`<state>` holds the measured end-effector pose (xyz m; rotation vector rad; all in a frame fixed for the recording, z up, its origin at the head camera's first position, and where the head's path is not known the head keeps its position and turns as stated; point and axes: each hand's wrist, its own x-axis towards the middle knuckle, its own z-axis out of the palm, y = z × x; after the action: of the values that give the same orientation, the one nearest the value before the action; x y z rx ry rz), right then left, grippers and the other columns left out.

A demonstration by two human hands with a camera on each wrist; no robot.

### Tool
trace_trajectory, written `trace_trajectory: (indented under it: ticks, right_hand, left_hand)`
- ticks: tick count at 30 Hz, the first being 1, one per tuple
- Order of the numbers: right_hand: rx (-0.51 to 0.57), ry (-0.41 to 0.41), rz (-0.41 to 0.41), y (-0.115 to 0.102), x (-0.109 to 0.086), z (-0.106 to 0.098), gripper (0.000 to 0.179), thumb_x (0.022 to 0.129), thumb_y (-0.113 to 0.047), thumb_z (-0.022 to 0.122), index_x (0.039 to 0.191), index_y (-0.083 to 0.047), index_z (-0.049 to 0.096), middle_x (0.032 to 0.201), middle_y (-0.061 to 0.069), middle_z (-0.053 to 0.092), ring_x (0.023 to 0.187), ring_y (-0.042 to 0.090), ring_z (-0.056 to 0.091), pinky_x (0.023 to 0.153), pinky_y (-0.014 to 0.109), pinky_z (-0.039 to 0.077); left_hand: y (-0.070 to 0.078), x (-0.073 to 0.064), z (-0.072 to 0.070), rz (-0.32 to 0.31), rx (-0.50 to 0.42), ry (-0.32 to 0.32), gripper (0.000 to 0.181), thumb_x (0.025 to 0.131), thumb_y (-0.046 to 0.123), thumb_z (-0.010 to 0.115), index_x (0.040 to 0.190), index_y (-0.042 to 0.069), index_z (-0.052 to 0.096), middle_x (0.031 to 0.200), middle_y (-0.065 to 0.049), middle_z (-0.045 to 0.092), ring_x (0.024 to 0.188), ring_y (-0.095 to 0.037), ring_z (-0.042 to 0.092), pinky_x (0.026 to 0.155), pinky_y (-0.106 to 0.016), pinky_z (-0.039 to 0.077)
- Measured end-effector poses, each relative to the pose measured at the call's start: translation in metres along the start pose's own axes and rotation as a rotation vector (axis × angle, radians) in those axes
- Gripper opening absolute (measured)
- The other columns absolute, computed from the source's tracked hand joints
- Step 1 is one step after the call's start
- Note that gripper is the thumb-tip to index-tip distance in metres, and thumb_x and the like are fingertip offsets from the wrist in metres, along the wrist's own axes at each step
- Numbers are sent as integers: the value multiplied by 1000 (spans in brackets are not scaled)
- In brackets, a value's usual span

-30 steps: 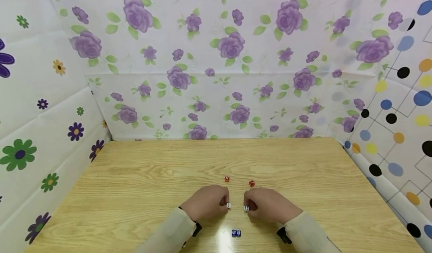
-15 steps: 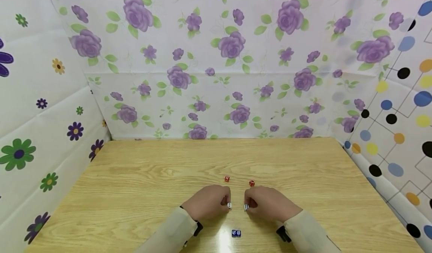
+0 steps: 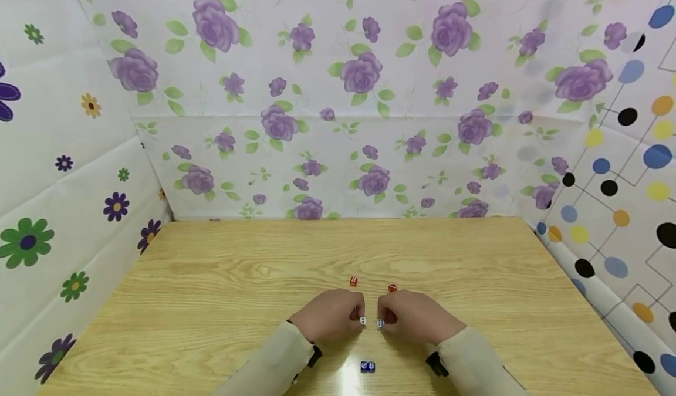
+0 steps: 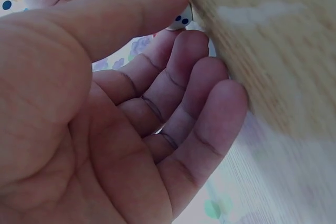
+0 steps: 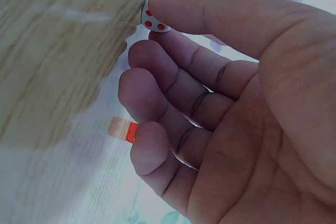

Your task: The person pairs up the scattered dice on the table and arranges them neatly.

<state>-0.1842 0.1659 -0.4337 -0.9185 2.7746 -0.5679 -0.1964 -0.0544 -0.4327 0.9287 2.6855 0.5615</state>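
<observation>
My left hand [image 3: 331, 318] pinches a white die [image 3: 362, 321] between thumb and forefinger, close over the wooden table. Opposite it, my right hand [image 3: 417, 318] pinches a second white die [image 3: 380, 324] the same way. A narrow gap separates the two dice in the head view. In the left wrist view the held die [image 4: 181, 19] shows dark blue pips, partly covered by the thumb. Red pips mark the right hand's die [image 5: 154, 18] in the right wrist view. The other fingers of both hands are curled in towards the palms.
Behind the hands lie two red dice, one on the left [image 3: 353, 281] and one on the right [image 3: 392, 288]. Nearer the body, two blue dice [image 3: 368, 366] sit side by side. Patterned cloth [image 3: 327, 149] walls the wooden table [image 3: 237, 261] at the back and sides.
Both hands have moved inward with their white dice, so the gap between the dice is narrower. The red and blue dice keep their places on the table.
</observation>
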Motion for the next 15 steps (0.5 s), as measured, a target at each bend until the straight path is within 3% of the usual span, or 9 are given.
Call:
trace_trajectory:
  ticks: [11, 15]
  right_hand:
    - [35, -19, -19, -3, 4, -3, 13, 90, -14, 80, 90, -20, 68, 79, -13, 59, 68, 1, 49, 64, 26, 46]
    - [56, 13, 46, 3, 1, -15, 10, 92, -16, 77, 95, -18, 68, 79, -11, 57, 69, 5, 50, 66, 29, 46]
  left_hand:
    - [-1, 5, 1, -10, -7, -19, 12, 90, 21, 81, 90, 20, 69, 81, 15, 61, 73, -1, 55, 70, -22, 49]
    - [-4, 3, 1, -18, -54, -23, 10, 91, 18, 78, 94, 19, 69, 85, 15, 63, 75, -1, 56, 72, -23, 50]
